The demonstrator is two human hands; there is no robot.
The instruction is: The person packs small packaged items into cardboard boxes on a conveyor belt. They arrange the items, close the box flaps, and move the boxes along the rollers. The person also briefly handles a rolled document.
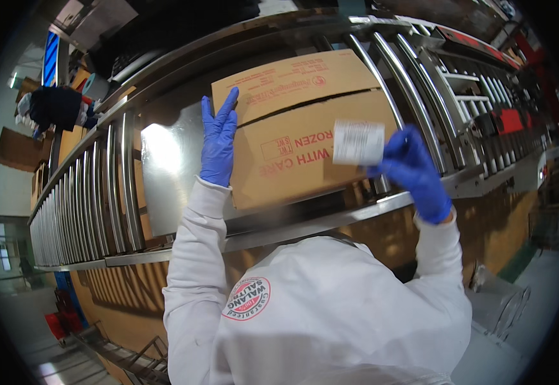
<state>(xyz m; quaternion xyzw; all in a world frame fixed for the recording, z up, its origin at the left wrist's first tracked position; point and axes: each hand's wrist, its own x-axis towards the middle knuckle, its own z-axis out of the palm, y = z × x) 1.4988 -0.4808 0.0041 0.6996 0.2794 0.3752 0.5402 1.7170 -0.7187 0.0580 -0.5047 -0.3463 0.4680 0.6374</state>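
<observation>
A cardboard box [303, 139] with red print lies before me on the conveyor, its two top flaps folded in with a dark gap along the seam. Blue-gloved, my left hand [219, 142] rests against the box's left side, fingers spread, with two of them reaching over its top edge. My right hand [411, 168], also in a blue glove, pinches a white printed label [358, 142] by its right edge. The label bears a barcode and hangs over the right part of the box; whether it touches the cardboard I cannot tell.
Steel rollers [108, 187] run off to the left, past a shiny metal plate [164, 168]. More rollers [407, 91] lie to the right, near a machine with red parts [505, 121]. A metal side rail [308, 225] separates me from the conveyor. Another person [60, 108] stands at far left.
</observation>
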